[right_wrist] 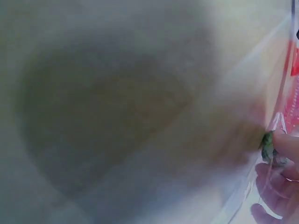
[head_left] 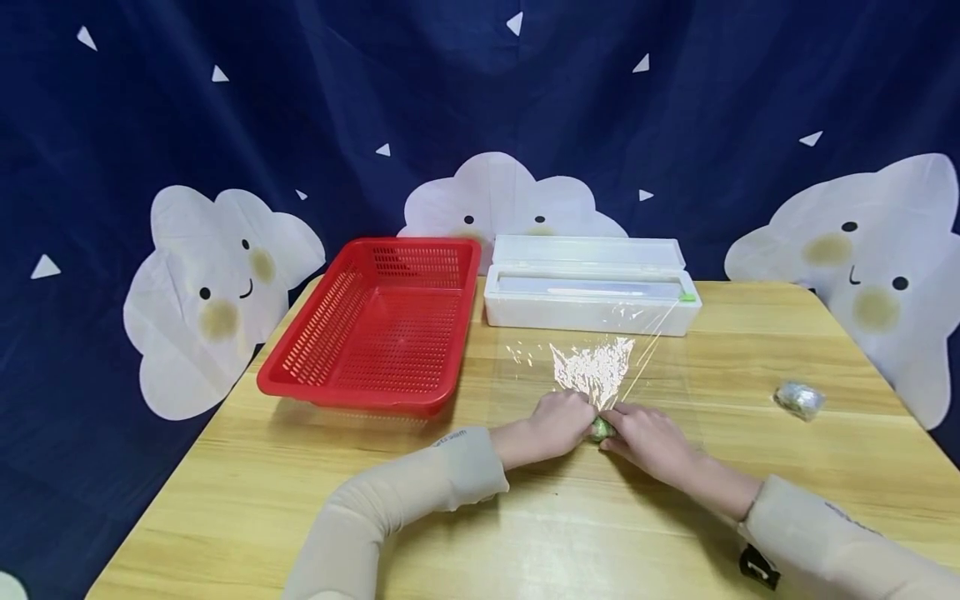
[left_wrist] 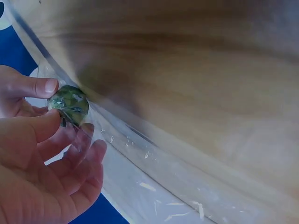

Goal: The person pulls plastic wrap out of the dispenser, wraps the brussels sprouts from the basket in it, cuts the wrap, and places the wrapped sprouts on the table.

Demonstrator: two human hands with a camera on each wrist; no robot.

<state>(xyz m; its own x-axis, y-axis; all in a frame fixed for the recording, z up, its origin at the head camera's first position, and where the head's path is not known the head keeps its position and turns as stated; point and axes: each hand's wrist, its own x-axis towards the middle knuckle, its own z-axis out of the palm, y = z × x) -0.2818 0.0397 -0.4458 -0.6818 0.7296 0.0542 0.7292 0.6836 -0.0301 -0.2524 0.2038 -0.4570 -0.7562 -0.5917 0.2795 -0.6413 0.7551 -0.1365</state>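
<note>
A small round green item, its kind unclear under the clear film, lies between both hands over the table. Cling film stretches from the white dispenser box down to it, bunched and shiny near the hands. From the left side, my left hand pinches the item. My right hand holds its other side with thumb and fingers. In the left wrist view, thumbs press on the film-covered green item, with the left fingers curled beneath. The right wrist view catches only its edge.
A red plastic basket stands left of the dispenser box, whose lid is raised. A green slider sits at that box's right end. Toward the table's right side lies a small film-wrapped bundle. A dark blue curtain hangs behind.
</note>
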